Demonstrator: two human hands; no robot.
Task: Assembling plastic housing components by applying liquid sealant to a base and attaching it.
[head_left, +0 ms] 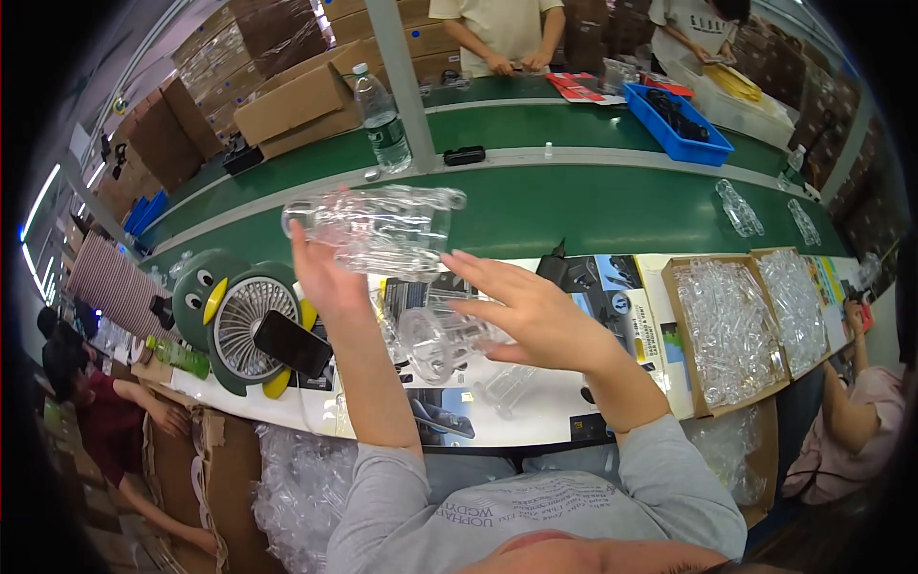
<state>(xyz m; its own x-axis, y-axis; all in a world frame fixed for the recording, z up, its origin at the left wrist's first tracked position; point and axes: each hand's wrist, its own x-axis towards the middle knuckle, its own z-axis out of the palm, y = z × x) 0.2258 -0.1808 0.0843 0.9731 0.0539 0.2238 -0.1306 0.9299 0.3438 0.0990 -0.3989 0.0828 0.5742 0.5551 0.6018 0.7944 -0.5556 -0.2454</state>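
My left hand (pixel 330 273) is raised over the far edge of the table. It grips a clear plastic shell (pixel 402 225), long and ridged, lying roughly level above the green belt. To its right, my right hand (pixel 550 320) reaches left with the upper fingers stretched toward the shell's near corner; whether they touch it I cannot tell. Between its thumb and forefinger sits a clear plastic piece with a round, disc-like end (pixel 427 346), seemingly held above the table. Another clear piece (pixel 502 390) lies on the white tabletop (pixel 535 426) below.
A penguin-shaped fan (pixel 215 320) with a phone (pixel 292 344) against it stands left. Open boxes of clear plastic parts (pixel 722 330) are at right. Beyond runs a green belt (pixel 593 206) with a water bottle (pixel 382 124) and blue bin (pixel 679 129). Co-workers sit and stand around.
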